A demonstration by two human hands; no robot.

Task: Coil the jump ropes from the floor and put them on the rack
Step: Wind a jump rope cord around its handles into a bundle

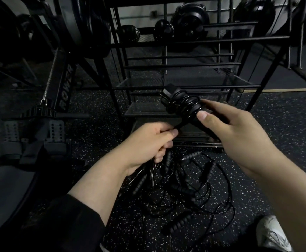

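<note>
**Coiled rope held before the rack**

The coiled jump rope (183, 104), wound tight around its handles, sits in the right hand (239, 131), thumb and fingers clamped on the bundle's near end. The left hand (148, 140), just below and beside it, is fisted around a loose black strand. Under both hands, tangled ropes (190, 188) sprawl across the speckled floor (275, 124). Beyond the hands stands the black rack (181, 57), its lower shelves close behind the bundle.

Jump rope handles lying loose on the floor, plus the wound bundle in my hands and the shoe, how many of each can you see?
Loose ribbed handles on the floor: 5 clearly visible, though the tangle may hide more
Wound rope bundle held by both hands: 1
White shoe: 1
Total: 7
</note>
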